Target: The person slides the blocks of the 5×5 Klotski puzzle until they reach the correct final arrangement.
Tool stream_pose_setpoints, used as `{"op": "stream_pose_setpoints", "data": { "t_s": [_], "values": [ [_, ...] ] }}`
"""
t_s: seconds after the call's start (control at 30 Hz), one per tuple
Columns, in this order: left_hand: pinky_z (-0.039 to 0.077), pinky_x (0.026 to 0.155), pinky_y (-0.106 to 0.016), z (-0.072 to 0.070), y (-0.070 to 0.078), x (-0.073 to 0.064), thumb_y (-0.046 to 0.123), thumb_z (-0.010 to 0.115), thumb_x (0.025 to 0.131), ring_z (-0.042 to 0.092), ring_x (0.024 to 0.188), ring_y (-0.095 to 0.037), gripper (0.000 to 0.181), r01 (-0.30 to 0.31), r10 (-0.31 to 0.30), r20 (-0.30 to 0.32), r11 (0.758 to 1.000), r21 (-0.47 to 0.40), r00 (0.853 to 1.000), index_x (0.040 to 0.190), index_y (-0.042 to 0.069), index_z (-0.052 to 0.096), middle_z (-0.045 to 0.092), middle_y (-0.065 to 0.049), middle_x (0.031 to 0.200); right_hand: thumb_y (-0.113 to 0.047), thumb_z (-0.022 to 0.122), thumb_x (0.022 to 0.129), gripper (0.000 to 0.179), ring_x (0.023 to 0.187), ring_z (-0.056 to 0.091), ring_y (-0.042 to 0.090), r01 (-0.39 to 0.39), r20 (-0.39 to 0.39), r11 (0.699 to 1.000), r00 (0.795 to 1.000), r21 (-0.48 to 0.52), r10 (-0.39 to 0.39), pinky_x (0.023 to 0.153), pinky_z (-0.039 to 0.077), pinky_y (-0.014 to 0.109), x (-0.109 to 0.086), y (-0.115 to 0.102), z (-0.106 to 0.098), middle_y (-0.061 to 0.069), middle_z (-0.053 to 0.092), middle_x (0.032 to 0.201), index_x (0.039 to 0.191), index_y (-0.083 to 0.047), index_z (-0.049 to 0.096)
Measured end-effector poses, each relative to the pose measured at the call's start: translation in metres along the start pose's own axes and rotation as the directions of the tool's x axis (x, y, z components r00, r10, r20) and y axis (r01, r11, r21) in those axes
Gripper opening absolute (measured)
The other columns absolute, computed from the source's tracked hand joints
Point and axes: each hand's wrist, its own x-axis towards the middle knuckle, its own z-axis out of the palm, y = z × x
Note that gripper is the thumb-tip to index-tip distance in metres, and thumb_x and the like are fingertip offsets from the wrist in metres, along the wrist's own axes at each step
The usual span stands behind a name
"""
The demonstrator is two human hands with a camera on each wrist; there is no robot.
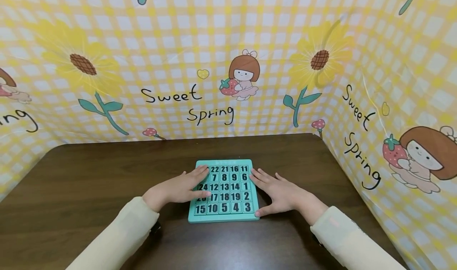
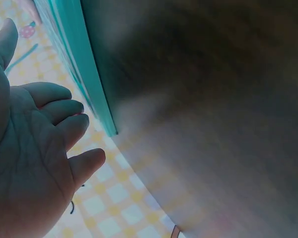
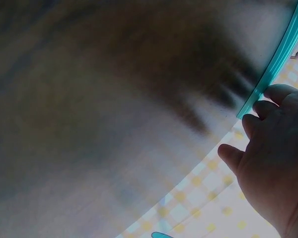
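A turquoise sliding number puzzle [image 1: 225, 211] lies flat on the dark table, its tiles printed with black numbers. The left hand [image 1: 178, 187] reaches over the puzzle's left side with fingers and thumb extended, hiding part of the leftmost tiles. In the left wrist view, the palm of the left hand [image 2: 37, 144] shows beside the turquoise edge. The right hand [image 1: 282, 192] lies along the opposite edge, fingertips on the upper right border and thumb at the lower right corner. Its fingertips meet the puzzle's side [image 3: 268, 74] in the right wrist view.
The brown wooden table [image 1: 107, 178] extends on both sides of the puzzle. A yellow checked cloth [image 1: 171, 43] with sunflowers and cartoon figures hangs behind the table and along its right side. Cream sleeves [image 1: 118, 230] cover both forearms.
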Motion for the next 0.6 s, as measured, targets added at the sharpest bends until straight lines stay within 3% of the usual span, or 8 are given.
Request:
{"op": "stream_pose_setpoints", "data": {
  "t_s": [0.23,0.6],
  "values": [
    [0.007,0.121,-0.065,-0.001,-0.004,0.005,0.059,0.051,0.097,0.004,0.156,-0.03,0.091,0.042,-0.042,0.001,0.999,0.009,0.999,0.159,0.005,0.014,0.005,-0.011,0.169,-0.075,0.062,0.08,0.111,0.157,0.005,0.025,0.011,-0.006,1.0,1.0,-0.011,-0.012,0.119,0.014,0.067,0.0,0.001,-0.003,0.001,0.004,0.169,0.161,-0.018,0.012],
    [0.01,0.12,-0.065,0.014,0.004,-0.014,0.061,0.052,0.095,0.006,0.156,-0.029,0.092,0.005,-0.005,-0.006,1.0,0.017,1.0,0.16,0.007,0.016,0.006,-0.01,0.169,-0.077,0.061,0.08,0.111,0.157,0.005,0.024,0.007,-0.007,1.0,1.0,0.003,-0.007,0.118,0.015,0.067,-0.001,0.001,0.0,0.0,0.005,0.169,0.161,-0.019,0.013]
  ]
}}
